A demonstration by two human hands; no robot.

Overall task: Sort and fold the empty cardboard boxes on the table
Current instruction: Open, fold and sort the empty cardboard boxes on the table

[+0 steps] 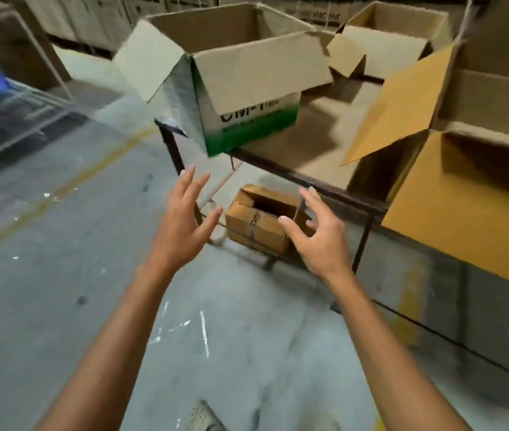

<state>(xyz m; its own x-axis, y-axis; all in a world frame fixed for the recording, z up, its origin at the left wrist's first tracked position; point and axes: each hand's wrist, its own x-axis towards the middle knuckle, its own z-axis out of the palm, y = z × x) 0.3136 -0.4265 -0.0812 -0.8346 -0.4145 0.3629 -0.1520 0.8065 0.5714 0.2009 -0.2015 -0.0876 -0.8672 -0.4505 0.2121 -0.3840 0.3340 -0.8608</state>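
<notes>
Head view: left hand [184, 222] and right hand [318, 234] were spread wide, holding nothing. The open white-and-green printed cardboard box [247, 119] sat overhanging the near-left corner of the worktop [315, 135], above and ahead of both hands, left hand nearer. A small brown cardboard box [259, 225] lay lower down, between them.

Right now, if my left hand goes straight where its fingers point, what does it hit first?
Probably the lower corner of the green-and-white box at the table edge; your open left hand points up at it. Depth is unclear.
</notes>
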